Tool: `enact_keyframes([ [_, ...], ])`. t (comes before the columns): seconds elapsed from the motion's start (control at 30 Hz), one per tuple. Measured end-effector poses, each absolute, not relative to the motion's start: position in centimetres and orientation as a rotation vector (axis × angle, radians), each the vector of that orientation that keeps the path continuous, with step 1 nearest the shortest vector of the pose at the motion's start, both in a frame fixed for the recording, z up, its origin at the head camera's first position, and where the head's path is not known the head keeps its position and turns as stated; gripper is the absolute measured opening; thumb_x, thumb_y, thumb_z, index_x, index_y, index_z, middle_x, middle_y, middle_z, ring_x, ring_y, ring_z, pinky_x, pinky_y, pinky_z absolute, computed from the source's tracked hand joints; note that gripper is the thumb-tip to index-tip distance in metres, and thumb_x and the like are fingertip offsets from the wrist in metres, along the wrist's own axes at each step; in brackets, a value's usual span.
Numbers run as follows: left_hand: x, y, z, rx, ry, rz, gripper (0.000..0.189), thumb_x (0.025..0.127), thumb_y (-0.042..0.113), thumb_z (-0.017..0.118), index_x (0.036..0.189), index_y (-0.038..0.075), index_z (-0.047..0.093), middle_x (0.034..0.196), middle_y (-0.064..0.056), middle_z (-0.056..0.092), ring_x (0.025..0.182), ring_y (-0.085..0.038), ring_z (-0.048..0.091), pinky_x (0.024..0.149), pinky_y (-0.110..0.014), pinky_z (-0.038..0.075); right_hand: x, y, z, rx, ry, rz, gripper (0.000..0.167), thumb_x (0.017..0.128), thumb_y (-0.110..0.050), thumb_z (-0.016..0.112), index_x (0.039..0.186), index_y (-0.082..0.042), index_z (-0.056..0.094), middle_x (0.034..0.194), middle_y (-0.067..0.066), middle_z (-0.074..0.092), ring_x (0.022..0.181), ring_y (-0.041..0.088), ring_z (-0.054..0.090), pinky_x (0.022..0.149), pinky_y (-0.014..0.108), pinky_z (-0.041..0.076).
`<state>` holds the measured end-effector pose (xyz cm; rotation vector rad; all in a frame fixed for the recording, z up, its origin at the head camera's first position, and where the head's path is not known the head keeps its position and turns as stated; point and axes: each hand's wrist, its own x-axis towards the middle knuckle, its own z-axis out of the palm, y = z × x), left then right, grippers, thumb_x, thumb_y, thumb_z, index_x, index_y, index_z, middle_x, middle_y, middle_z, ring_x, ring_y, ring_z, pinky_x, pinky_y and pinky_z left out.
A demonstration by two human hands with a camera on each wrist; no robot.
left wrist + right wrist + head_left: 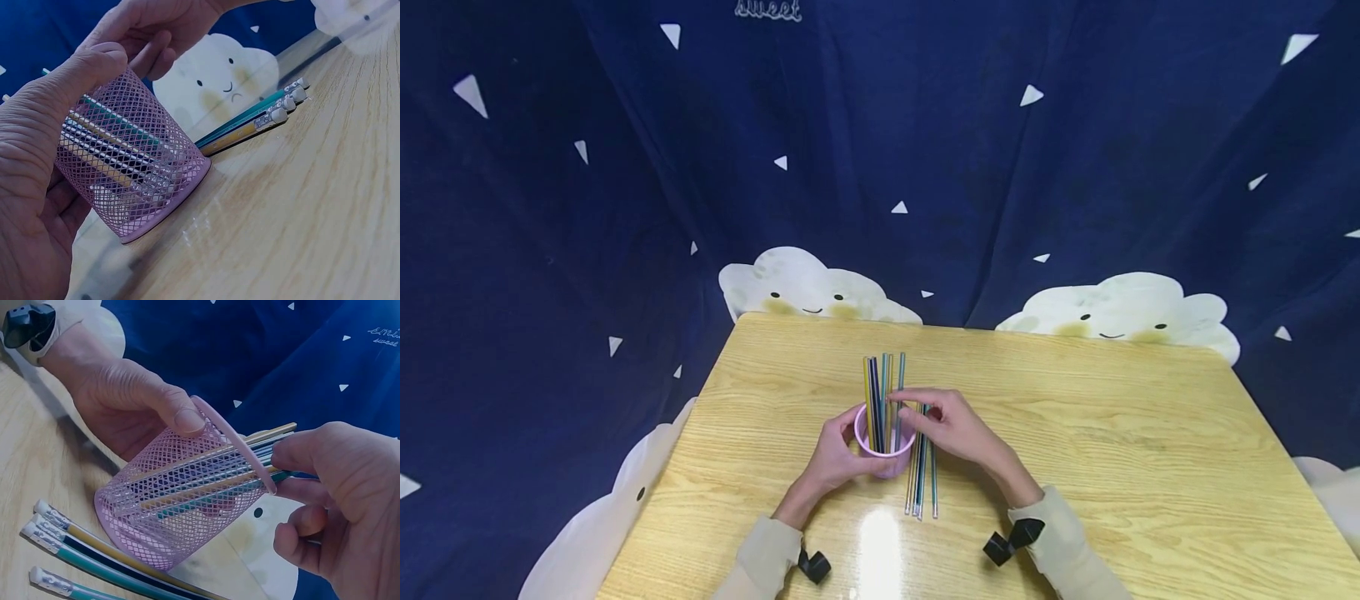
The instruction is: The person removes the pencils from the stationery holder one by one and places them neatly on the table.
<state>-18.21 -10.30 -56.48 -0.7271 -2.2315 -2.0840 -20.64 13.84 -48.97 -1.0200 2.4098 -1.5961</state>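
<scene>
Left hand curled round pink mesh cup, several standing pencils already inside; right hand pinches teal pencil at rim. Left outside: loose pencils, partly under right hand.

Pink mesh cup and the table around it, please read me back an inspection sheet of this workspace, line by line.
Surface: wood-grain table, with a bright glare patch near the person.
Job's things: pink mesh cup with several pencils standing in it; loose pencils lie beside it, eraser ends toward the person.
Clutter: nothing seen.
Hands: left hand grips the cup; right hand has its fingertips at the pencils above the rim, whether pinching one I can't tell.
Cables: nothing seen.
Surroundings: dark blue backdrop with white triangles and smiling clouds.
</scene>
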Motion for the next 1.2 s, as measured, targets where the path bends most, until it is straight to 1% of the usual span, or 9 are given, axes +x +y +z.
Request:
enact_keyframes([
  [0.1,-18.2,-10.2,-56.3,-0.712,-2.245,-2.082,0.085,0.067,0.007,0.096,0.143,0.006,0.06,0.134,-0.012,0.069,0.118,-0.027,0.067,0.105,-0.032,0.054,-20.4,13.9,-48.2,-1.019,2.41,-1.586,0.03,0.103,-0.006,0.064,0.132,-0.001,0.07,0.127,0.017,0.073,0.052,-0.001,0.033,0.047,0.017,0.034],
  [0.27,-18.2,-10.2,-56.3,-0.706,-2.259,-2.073,0.085,0.067,0.009,0.096,0.144,0.006,0.06,0.134,-0.012,0.07,0.117,-0.028,0.067,0.104,-0.034,0.055,-20.9,14.3,-49.0,-1.033,2.437,-1.559,0.03,0.104,-0.016,0.065,0.133,-0.01,0.071,0.129,0.007,0.073,0.052,0.001,0.034,0.046,0.02,0.037],
  [0.43,-18.1,-10.2,-56.4,-0.71,-2.254,-2.079,0.085,0.067,0.009,0.096,0.144,0.005,0.06,0.132,-0.014,0.07,0.116,-0.029,0.067,0.103,-0.034,0.055,-20.8,14.4,-48.9,-1.008,2.461,-1.567,0.029,0.104,-0.016,0.065,0.132,-0.01,0.072,0.128,0.007,0.074,0.054,0.001,0.035,0.047,0.02,0.037],
  [0.6,-18.2,-10.2,-56.5,-0.72,-2.232,-2.075,0.085,0.067,0.007,0.096,0.143,0.003,0.059,0.132,-0.016,0.069,0.116,-0.031,0.067,0.103,-0.033,0.055,-20.7,14.3,-48.5,-0.989,2.473,-1.614,0.026,0.105,-0.015,0.064,0.128,-0.008,0.074,0.123,0.009,0.076,0.055,0.001,0.035,0.047,0.02,0.035],
  [0.73,-18.2,-10.2,-56.5,-0.715,-2.234,-2.066,0.086,0.066,0.007,0.096,0.144,0.004,0.06,0.133,-0.015,0.07,0.117,-0.031,0.067,0.105,-0.032,0.054,-20.6,14.3,-48.3,-0.976,2.502,-1.65,0.026,0.106,-0.015,0.063,0.127,-0.007,0.074,0.121,0.012,0.076,0.054,0.0,0.033,0.046,0.02,0.034],
  [0.9,-18.3,-10.1,-56.4,-0.728,-2.226,-2.066,0.085,0.066,0.007,0.097,0.143,0.003,0.06,0.131,-0.016,0.07,0.116,-0.031,0.067,0.104,-0.032,0.055,-20.5,14.7,-48.0,-0.952,2.538,-1.699,0.026,0.106,-0.014,0.061,0.128,-0.011,0.075,0.119,0.011,0.075,0.052,0.0,0.035,0.043,0.021,0.036],
  [1.0,-18.4,-10.1,-56.4,-0.739,-2.217,-2.065,0.085,0.065,0.006,0.097,0.142,0.002,0.061,0.129,-0.017,0.07,0.114,-0.031,0.068,0.103,-0.032,0.055,-20.4,15.0,-47.8,-0.945,2.553,-1.711,0.026,0.107,-0.015,0.06,0.129,-0.015,0.075,0.12,0.006,0.075,0.052,0.001,0.036,0.044,0.022,0.037],
  [1.07,-18.3,-10.1,-56.4,-0.74,-2.219,-2.06,0.085,0.065,0.006,0.097,0.142,0.002,0.06,0.129,-0.017,0.071,0.113,-0.031,0.068,0.103,-0.032,0.055,-20.4,15.1,-47.6,-0.951,2.557,-1.72,0.027,0.106,-0.014,0.06,0.13,-0.015,0.074,0.123,0.006,0.075,0.053,0.001,0.037,0.045,0.022,0.038],
  [1.2,-18.2,-10.2,-56.4,-0.731,-2.231,-2.061,0.085,0.065,0.007,0.097,0.142,0.003,0.061,0.128,-0.015,0.071,0.113,-0.028,0.068,0.102,-0.032,0.055,-20.2,15.2,-47.3,-0.977,2.555,-1.753,0.027,0.105,-0.008,0.061,0.129,-0.009,0.074,0.126,0.011,0.074,0.053,0.001,0.036,0.046,0.022,0.04],
])
